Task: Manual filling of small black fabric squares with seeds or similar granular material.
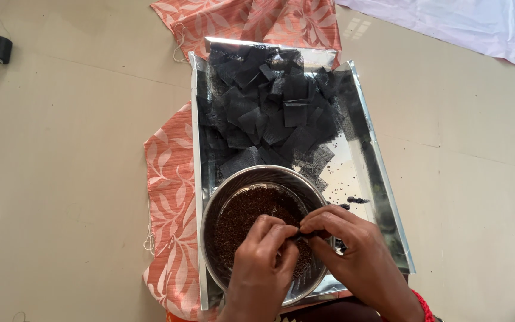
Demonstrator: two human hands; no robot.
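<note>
The small dark bundle [303, 234] is sitting pinched between the fingertips of both hands, just above the right part of the steel bowl [222, 203], and by the look of it one black mesh piece is being gathered or twisted shut around a pinch of seeds. Going from the left, a black thread spool [0, 49] is standing alone on the floor [61, 149], well apart from the work; nearer in, orange patterned cloth [171, 197] is lying under a shiny foil-lined tray [382, 197]. The left hand [262, 268] is closing its fingers together on the bundle's left end, over the brown seeds [251, 211] filling the bowl. The right hand [359, 256] is clamping its fingertips on the other end. As for progress, I judge it to be early or midway: a large heap of black mesh squares [275, 101] is lying unused in the far half of the tray, the bowl is looking well filled, and only one or two small dark finished-looking lumps [357, 200] are lying on the bare foil to the right. The bundle itself is mostly being hidden by the fingers, so its shape and whether it is tied cannot be made out. The forearms are being cut off by the lower edge, as is a red band [422, 304] at the right wrist, and a pale cloth [466, 27] is running out at the upper right.
</note>
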